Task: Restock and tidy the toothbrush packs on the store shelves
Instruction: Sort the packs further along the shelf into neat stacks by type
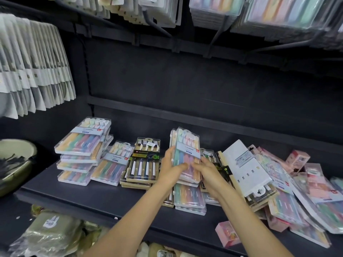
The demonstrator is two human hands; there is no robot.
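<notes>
Both my hands hold a small bundle of clear pastel toothbrush packs point(187, 151), tilted up above the dark shelf point(96, 199). My left hand point(171, 166) grips the bundle's left edge, thumb across the front. My right hand point(206, 170) grips its lower right side. Under the bundle lie more pastel packs point(189, 198). At the left stands a neat stack of the same packs point(81, 145), with a single pack point(111, 164) beside it. Black-and-gold toothbrush packs point(143, 164) lie just left of my left hand.
A messy heap of mixed packs point(289, 193), topped by a white pack lying face down point(246, 171), fills the shelf's right side. A pink box point(229, 233) sits at the front edge. Hanging packs point(33, 65) crowd the upper left and top. A green bowl point(13, 164) sits at left.
</notes>
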